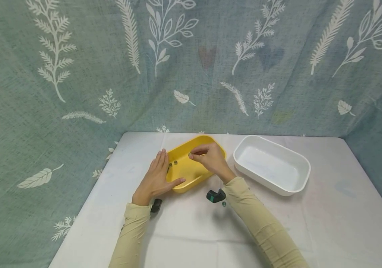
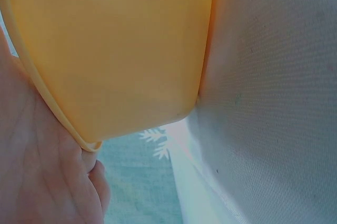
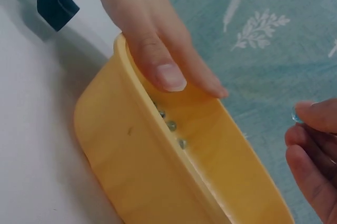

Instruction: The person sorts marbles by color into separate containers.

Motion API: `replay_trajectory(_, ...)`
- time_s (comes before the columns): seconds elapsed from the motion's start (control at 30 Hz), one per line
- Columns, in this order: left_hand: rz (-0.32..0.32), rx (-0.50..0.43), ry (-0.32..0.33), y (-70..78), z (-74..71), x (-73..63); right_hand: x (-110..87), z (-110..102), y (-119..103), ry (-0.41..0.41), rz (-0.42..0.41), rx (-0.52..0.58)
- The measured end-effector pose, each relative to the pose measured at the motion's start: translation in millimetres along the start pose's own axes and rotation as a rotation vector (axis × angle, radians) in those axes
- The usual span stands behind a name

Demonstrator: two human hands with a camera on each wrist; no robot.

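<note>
Your yellow tray (image 1: 191, 169) sits on the bench (image 1: 184, 230), its long axis running slantwise from near left to far right, its opening facing up. Your left hand (image 1: 157, 180) spans its left end, fingers straight and the thumb spread well apart from them, over the near rim. Above the tray, your right hand (image 1: 211, 158) pinches a small glass marble (image 3: 295, 114) between thumb and fingertip. More marbles (image 3: 181, 143) gather inside at the tray's left end.

To the right, just beside it, stands a white tray (image 1: 271, 163), long axis slanting from far left to near right. A loose marble (image 1: 224, 204) lies on the bench near your right sleeve (image 1: 261, 223), beside a black wrist device (image 1: 215, 195).

Your fingertips cover much of the held marble; your left hand hides part of the tray's end, so you cannot count the marbles there. The left wrist view cuts the yellow tray off at the top.
</note>
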State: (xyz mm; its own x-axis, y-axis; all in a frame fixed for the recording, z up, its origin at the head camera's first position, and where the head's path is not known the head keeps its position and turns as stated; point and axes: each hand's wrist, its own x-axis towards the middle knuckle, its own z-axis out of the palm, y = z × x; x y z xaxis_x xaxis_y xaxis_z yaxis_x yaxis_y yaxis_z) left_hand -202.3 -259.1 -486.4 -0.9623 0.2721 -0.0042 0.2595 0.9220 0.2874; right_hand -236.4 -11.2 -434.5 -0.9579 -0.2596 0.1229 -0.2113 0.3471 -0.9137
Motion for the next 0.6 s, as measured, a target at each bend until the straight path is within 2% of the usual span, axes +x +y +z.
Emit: replay_trajectory(0.6,-0.006,0.006,-0.002,0.4,0.1,0.2,1.9,8.0,6.1,0.002,-0.028,-0.069)
